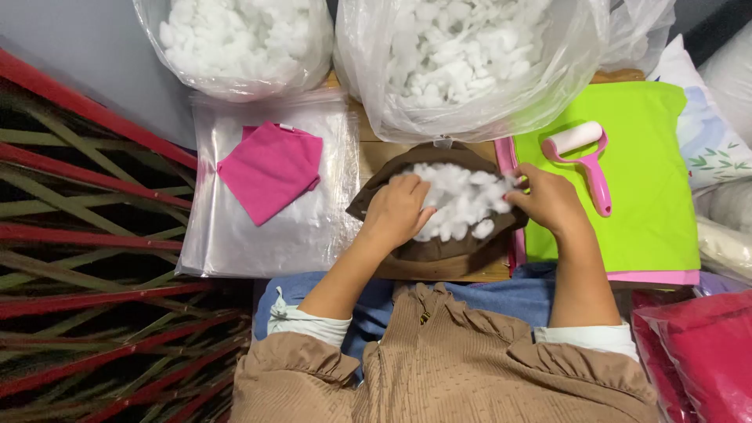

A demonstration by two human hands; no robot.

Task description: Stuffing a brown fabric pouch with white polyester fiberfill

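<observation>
A brown fabric cover lies open on a wooden board in front of me, filled with white fluffy stuffing. My left hand presses down on the left side of the stuffing, fingers curled over the cover's edge. At the cover's right rim, my right hand pinches the fabric and some stuffing. Both forearms reach out from tan ruffled sleeves.
Two big clear bags of white stuffing stand at the back. A pink cloth lies on clear plastic bags at left. A pink lint roller rests on green fabric at right. Red packets sit lower right.
</observation>
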